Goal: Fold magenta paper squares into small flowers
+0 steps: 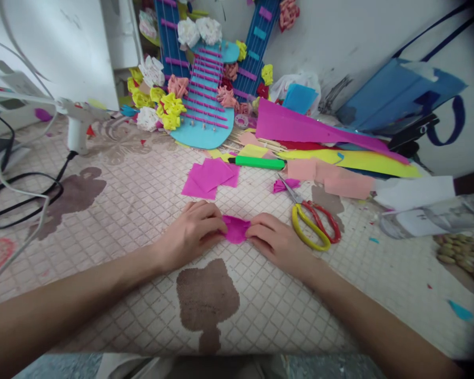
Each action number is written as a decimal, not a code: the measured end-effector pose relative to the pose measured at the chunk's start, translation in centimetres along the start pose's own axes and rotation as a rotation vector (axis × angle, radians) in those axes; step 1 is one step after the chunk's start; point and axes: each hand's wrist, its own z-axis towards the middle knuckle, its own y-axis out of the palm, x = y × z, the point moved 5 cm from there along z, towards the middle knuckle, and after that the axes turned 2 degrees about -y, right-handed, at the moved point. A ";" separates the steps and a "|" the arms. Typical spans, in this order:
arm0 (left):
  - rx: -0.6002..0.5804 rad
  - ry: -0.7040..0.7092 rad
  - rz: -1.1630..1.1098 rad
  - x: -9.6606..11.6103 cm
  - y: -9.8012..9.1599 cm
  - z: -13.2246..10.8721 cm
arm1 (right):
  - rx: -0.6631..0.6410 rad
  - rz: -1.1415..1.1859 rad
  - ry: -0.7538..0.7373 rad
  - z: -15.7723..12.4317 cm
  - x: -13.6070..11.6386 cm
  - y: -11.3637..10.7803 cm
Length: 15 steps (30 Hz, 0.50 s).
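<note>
A small piece of magenta paper [237, 230] is stretched between my hands, just above or on the patterned tablecloth. My left hand [197, 226] pinches its left edge, and my right hand [270, 237] pinches the right edge. The upper edge of the paper looks folded or curled. Beyond my hands lies a loose stack of magenta paper squares [209, 178]. Close to my right hand, scissors [312, 218] with yellow and red handles rest with their tips by a small pleated magenta piece [286, 184].
A green cutter or marker [259, 162] lies behind the squares. Farther back are peach paper strips [332, 176], a magenta sheet [316, 131] and a blue guitar-shaped craft [205, 105] with paper flowers. A white glue gun [77, 129] and cables stand left; a clear bottle [438, 213] lies right.
</note>
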 end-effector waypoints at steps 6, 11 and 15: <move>-0.019 -0.029 -0.024 -0.2 0.3 0.2 | 0.008 0.115 0.160 0.3 0.0 -0.1; -0.018 -0.096 -0.041 -0.2 0.0 0.4 | 0.067 0.163 0.226 0.2 -0.1 0.0; -0.018 -0.117 -0.027 -0.3 0.1 0.5 | 0.041 0.125 0.181 0.2 -0.2 0.2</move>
